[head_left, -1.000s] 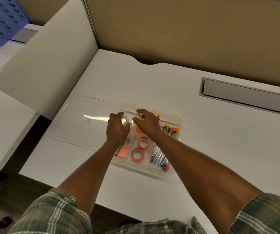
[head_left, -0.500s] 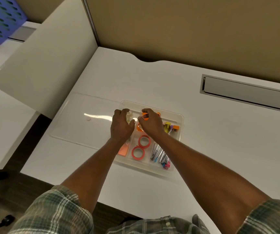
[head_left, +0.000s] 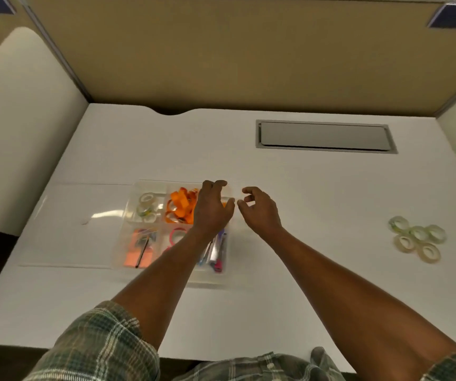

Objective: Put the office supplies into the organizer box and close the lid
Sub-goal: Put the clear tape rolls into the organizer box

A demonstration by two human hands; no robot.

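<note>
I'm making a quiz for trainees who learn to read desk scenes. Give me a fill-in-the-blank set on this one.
The loose tape rolls on the desk number ____.
The box's lid is ____, not shut.
The pens lie in the box's near ____ compartment.
The left hand and right hand hold ____.
Missing: five; open; right; nothing.
</note>
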